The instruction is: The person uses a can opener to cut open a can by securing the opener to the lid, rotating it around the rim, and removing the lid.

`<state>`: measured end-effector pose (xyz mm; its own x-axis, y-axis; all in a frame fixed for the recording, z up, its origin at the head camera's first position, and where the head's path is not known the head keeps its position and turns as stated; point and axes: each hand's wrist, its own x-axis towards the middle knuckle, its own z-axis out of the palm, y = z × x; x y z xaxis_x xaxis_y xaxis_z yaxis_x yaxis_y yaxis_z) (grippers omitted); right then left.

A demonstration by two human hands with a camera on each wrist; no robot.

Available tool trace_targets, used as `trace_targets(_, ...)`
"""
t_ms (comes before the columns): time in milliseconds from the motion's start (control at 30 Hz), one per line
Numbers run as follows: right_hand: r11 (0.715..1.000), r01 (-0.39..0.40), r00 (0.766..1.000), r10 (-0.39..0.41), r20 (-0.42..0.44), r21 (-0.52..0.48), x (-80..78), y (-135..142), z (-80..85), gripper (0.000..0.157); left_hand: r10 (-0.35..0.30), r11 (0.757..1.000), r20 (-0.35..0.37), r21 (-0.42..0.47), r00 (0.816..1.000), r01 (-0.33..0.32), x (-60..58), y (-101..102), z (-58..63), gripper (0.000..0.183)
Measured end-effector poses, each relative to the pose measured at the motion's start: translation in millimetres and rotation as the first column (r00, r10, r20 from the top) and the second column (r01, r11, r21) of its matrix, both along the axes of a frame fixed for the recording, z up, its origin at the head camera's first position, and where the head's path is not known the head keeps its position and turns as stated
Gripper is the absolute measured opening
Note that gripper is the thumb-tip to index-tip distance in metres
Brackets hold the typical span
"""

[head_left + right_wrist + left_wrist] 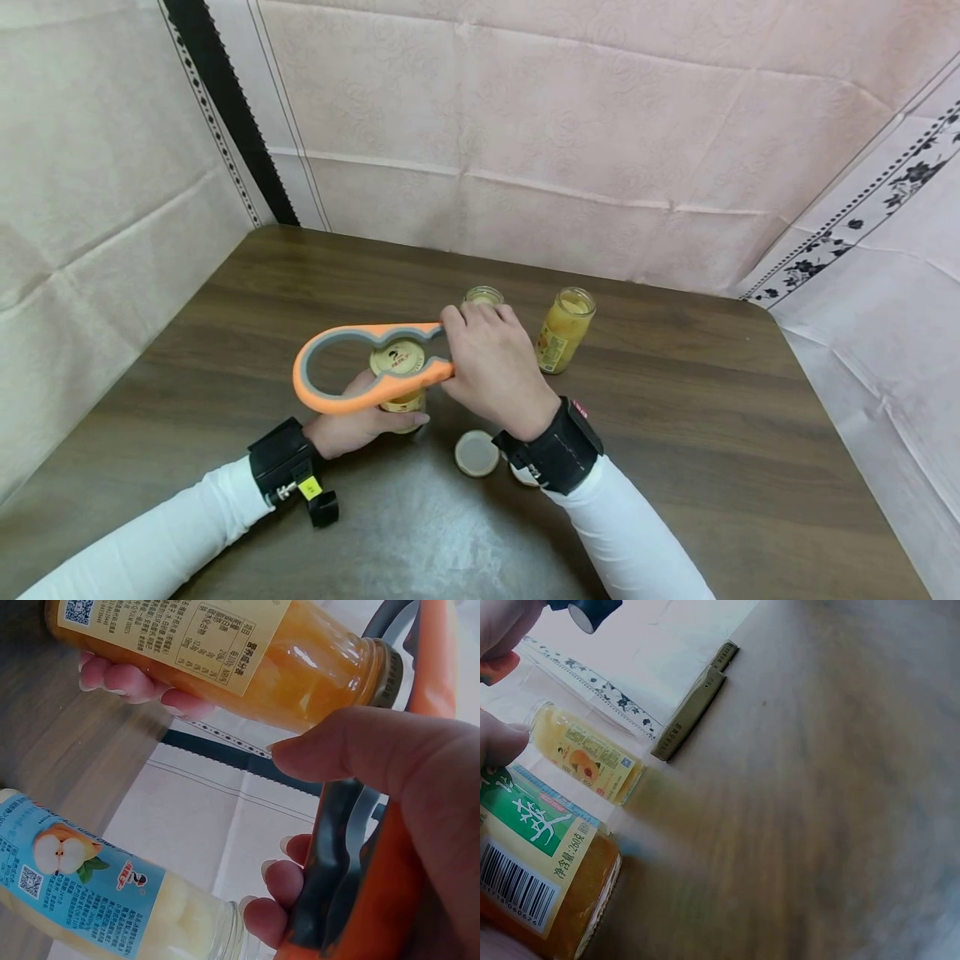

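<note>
My left hand [352, 427] grips a glass jar of orange fruit [322, 652] with a cream label, standing upright on the table. Its gold lid [397, 357] is on. My right hand [495, 367] holds an orange jar opener [315, 400] with a grey wavy inner edge, gripping it by the handle ends. Through the opener's loop I see the lid; whether they touch, I cannot tell. Past the right hand stands a lidless jar of pale fruit [187, 919] with a blue label, partly hidden in the head view.
A lidless jar of yellow fruit [562, 333] stands right of my right hand. Two loose lids lie on the wooden table: one lid [476, 454] in full sight, another lid [523, 475] partly under the right wrist. Pale cloth [562, 150] hangs behind the table.
</note>
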<state>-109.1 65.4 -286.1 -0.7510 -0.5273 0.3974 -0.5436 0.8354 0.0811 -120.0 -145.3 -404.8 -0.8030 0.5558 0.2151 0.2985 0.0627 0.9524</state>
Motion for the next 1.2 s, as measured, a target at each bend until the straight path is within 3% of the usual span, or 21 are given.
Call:
trace_targets(200, 1.000, 0.019, 1.000, -0.019, 0.007, 0.007, 0.4, -2.5, 0.9, 0.050, -0.002, 1.000, -0.016, -0.015, 1.000, 0.001, -0.1, -0.7, -0.5, 0.068)
trace_targets(433, 1.000, 0.023, 0.999, -0.024, -0.029, -0.013, 0.3, -5.7, 1.6, 0.061, 0.004, 0.999, 0.012, -0.049, 1.000, -0.004, -0.2, -2.6, -2.6, 0.064)
trace_targets(800, 1.000, 0.009, 1.000, -0.009, -0.021, -0.008, 1.1, -7.1, 4.2, 0.061, -0.007, 0.999, -0.020, -0.052, 1.000, 0.006, 0.1, -4.3, -3.9, 0.062)
trace_targets(1200, 0.999, -0.017, 0.998, 0.019, -0.056, 0.042, 0.4, -4.9, 3.6, 0.058, -0.019, 0.999, 0.008, -0.040, 1.000, 0.020, 0.3, -3.4, -2.4, 0.062)
